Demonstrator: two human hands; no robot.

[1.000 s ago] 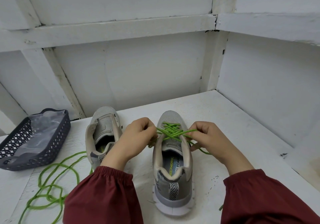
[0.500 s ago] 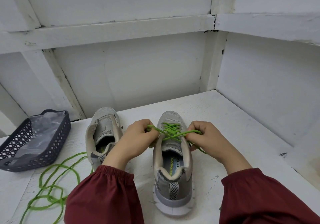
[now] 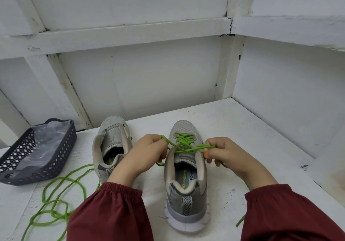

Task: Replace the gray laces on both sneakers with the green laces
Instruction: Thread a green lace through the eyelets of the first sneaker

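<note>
Where right hand (image 3: 230, 156) pinches, green lace (image 3: 188, 149) hidden

On the white painted tabletop (image 3: 242, 132), a gray mesh sneaker (image 3: 186, 196) carrying a threaded green lace (image 3: 183, 142) stands at centre, toe toward the rear wall (image 3: 149, 82); an unlaced gray sneaker (image 3: 112, 138) stands just left. Left hand (image 3: 145, 155) and right hand (image 3: 229, 153) flank the centre sneaker, gripping that lace. A dark perforated plastic basket (image 3: 56, 162) sits far left, a loose green lace (image 3: 44, 192) before it.
</note>
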